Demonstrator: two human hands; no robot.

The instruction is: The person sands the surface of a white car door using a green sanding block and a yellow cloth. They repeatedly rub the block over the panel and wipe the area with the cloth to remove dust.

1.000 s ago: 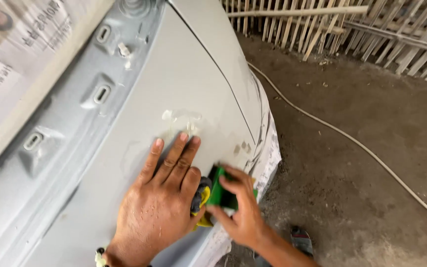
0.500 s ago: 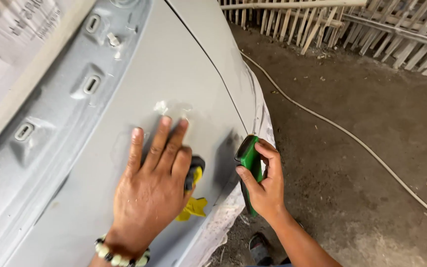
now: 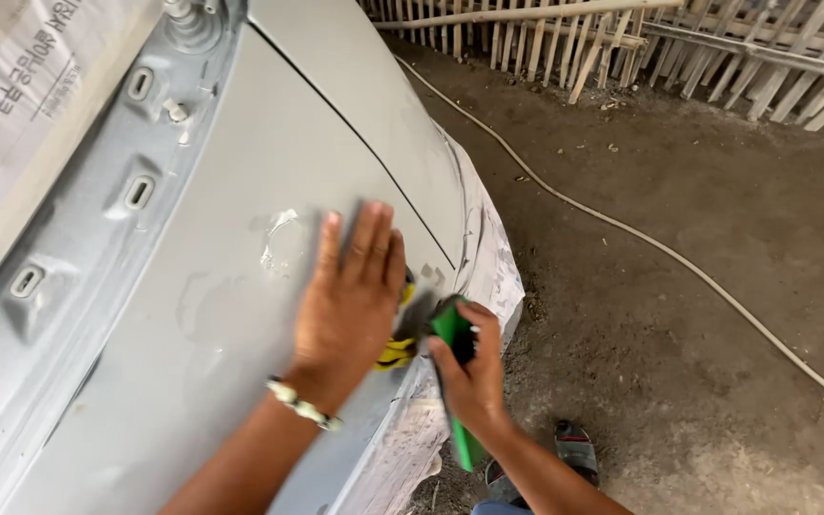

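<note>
My left hand (image 3: 350, 291) lies flat, fingers spread, on a grey primed car body panel (image 3: 240, 191), pressing a yellow and dark sanding pad (image 3: 399, 351) that peeks out under the palm's right side. A beaded bracelet circles that wrist. Just left of the fingers is a pale patch of filler (image 3: 278, 238) on the panel. My right hand (image 3: 469, 372) grips a long green block-shaped tool (image 3: 457, 381), held upright beside the panel's lower edge, close to the left hand.
Newspaper masking (image 3: 21, 105) covers the car's upper left area, and more paper (image 3: 493, 248) wraps the panel's right edge. A pale hose (image 3: 660, 248) runs across the dirt floor. A bamboo fence (image 3: 679, 48) stands at the back. My sandalled foot (image 3: 576, 448) is below.
My left hand slid up and right across the panel with the pad. My right hand with the green tool came back closer to the left hand.
</note>
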